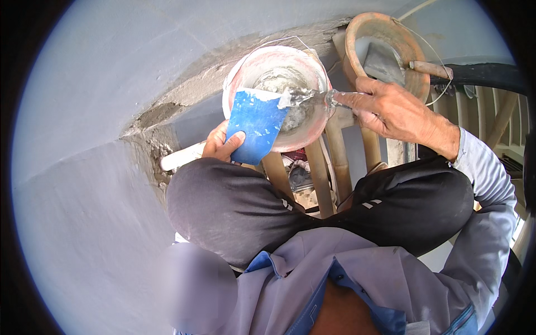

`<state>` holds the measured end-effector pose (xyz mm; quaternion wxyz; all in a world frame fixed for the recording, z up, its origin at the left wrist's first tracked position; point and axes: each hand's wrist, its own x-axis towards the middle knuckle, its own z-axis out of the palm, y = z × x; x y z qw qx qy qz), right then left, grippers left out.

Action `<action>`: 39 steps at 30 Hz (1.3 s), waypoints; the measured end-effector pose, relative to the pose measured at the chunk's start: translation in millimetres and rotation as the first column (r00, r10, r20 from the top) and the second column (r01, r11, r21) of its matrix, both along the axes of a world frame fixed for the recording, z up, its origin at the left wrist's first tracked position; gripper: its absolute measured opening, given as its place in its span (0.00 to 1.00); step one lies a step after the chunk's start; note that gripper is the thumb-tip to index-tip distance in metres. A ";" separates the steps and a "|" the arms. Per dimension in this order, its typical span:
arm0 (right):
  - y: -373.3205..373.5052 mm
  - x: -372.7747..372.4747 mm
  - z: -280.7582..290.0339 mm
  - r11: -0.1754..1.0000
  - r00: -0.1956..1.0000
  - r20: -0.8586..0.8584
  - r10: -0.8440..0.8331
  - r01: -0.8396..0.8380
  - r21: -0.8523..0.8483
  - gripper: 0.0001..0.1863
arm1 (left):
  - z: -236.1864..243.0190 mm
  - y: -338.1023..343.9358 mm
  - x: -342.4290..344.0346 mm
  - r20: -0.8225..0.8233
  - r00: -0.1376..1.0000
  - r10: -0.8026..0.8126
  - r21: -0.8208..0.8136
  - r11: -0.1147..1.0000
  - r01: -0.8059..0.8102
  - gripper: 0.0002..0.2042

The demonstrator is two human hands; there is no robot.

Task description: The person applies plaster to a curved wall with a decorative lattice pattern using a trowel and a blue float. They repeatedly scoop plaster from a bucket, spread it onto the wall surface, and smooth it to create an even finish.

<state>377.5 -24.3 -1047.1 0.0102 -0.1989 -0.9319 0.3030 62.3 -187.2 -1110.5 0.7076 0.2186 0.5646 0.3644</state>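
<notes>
My left hand (221, 143) grips a blue plastic spreader (254, 120) at its lower left corner, thumb on its face. White paste smears the spreader's upper edge. Held by its handle in my right hand (399, 111), a putty knife (302, 98) has its paste-covered blade against the spreader's upper right corner. Both tools are over a whitish bucket (322, 125) with a wire handle. Grey-white paste (293, 81) lies inside it, partly covered by the tools.
A brownish bucket (350, 44) at the back right holds a trowel (384, 62) with a wooden handle (431, 69). Wooden slats (315, 173) run below the buckets, with gaps between them. A grey wall (84, 111) with a rough, broken strip (206, 84) stands left and behind. A white pipe (181, 157) lies by my left knee.
</notes>
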 end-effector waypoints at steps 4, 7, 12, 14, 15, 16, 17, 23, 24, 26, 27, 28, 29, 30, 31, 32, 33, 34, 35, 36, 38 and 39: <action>0.3 -8.2 3.3 1.000 1.000 0.005 0.008 -0.008 -0.021 0.20 | 5.0 2.9 8.9 0.018 0.999 0.041 -0.008 0.999 -0.041 0.16; 0.9 -13.2 5.1 1.000 1.000 0.026 0.017 -0.017 -0.016 0.19 | 1.4 2.8 2.5 0.077 0.997 -0.003 -0.007 1.000 0.004 0.17; 2.0 -26.0 5.0 0.999 0.998 0.054 -0.011 0.013 -0.048 0.17 | 0.0 7.1 1.7 0.142 0.987 -0.076 -0.069 0.994 0.087 0.19; 4.1 -38.1 3.4 1.000 1.000 0.004 -0.017 0.017 -0.023 0.17 | -2.1 8.5 2.1 0.192 0.974 -0.121 -0.059 0.989 0.135 0.20; 5.5 -39.0 2.6 1.000 1.000 -0.017 -0.019 0.019 -0.008 0.18 | -3.5 8.9 -0.1 0.202 0.968 -0.151 -0.046 0.985 0.164 0.20; 6.4 -34.1 2.8 0.998 0.998 -0.040 -0.053 0.054 0.016 0.18 | -5.7 9.2 0.3 0.212 0.960 -0.180 -0.033 0.981 0.191 0.21; 9.6 -32.4 2.2 0.997 0.994 -0.081 -0.071 0.075 0.036 0.18 | -6.3 7.4 -1.3 0.188 0.969 -0.163 -0.036 0.984 0.173 0.20; 3.2 -4.5 24.1 0.996 0.996 -0.009 -0.091 0.091 -0.012 0.18 | -8.9 -0.6 0.1 0.030 0.999 -0.045 -0.040 0.998 0.046 0.18; 1.7 -3.9 22.3 0.997 0.997 -0.018 -0.081 0.081 -0.001 0.18 | -6.6 1.1 -0.4 0.025 0.998 -0.060 -0.046 0.997 0.061 0.17; -0.2 -3.7 19.4 0.998 0.998 -0.038 -0.059 0.059 0.021 0.17 | -0.2 3.9 -3.0 0.014 0.996 -0.089 -0.060 0.994 0.089 0.17; -1.9 -4.1 17.1 0.998 0.999 -0.014 -0.051 0.052 0.019 0.17 | -0.5 3.6 -3.6 0.009 0.996 -0.087 -0.062 0.994 0.088 0.16; -3.7 -4.9 14.5 0.999 0.999 0.011 -0.044 0.044 0.017 0.17 | -1.5 3.2 -3.9 0.004 0.996 -0.086 -0.065 0.994 0.086 0.16; -4.5 -6.4 12.5 0.999 0.999 0.033 -0.035 0.035 0.012 0.16 | -2.4 2.2 -4.4 -0.004 0.997 -0.083 -0.070 0.994 0.082 0.16; -4.2 -8.0 11.9 0.999 0.999 0.037 -0.027 0.026 0.026 0.16 | -3.7 1.3 -3.2 0.006 0.998 -0.055 -0.056 0.997 0.055 0.16; -3.5 -9.6 11.2 0.999 0.999 0.041 -0.019 0.017 0.038 0.16 | -5.4 0.4 -1.0 0.017 0.999 -0.027 -0.043 0.999 0.028 0.16; -4.0 -10.2 10.6 0.999 0.999 0.047 -0.013 0.011 0.047 0.16 | -6.4 -0.8 0.5 0.030 1.000 -0.003 -0.035 0.999 0.004 0.16; -4.1 -10.5 9.5 0.999 0.999 0.045 -0.010 0.008 0.042 0.16 | -7.1 -1.6 0.4 0.014 1.000 -0.005 -0.039 0.999 0.006 0.16; -4.1 -10.7 7.9 0.999 0.999 0.043 -0.006 0.004 0.036 0.16 | -7.6 -2.2 -0.2 -0.001 1.000 -0.009 -0.043 0.999 0.009 0.16; -3.2 -11.3 6.6 0.999 0.999 0.041 0.002 -0.004 0.034 0.15 | -7.2 -2.4 -0.3 -0.017 1.000 -0.007 -0.043 0.999 0.006 0.16; -2.6 -11.6 5.0 1.000 0.999 0.038 0.002 -0.003 0.028 0.15 | -4.8 -2.2 0.5 -0.012 1.000 -0.004 -0.045 0.999 0.003 0.16; -2.2 -10.7 0.9 1.000 0.999 0.033 -0.005 0.004 0.016 0.15 | 0.9 0.5 3.4 0.000 1.000 -0.003 -0.050 0.999 0.003 0.16; -2.0 -9.0 -0.6 1.000 1.000 0.019 -0.017 0.017 0.004 0.15 | -2.7 0.5 2.3 0.028 0.999 -0.015 -0.043 0.999 0.017 0.17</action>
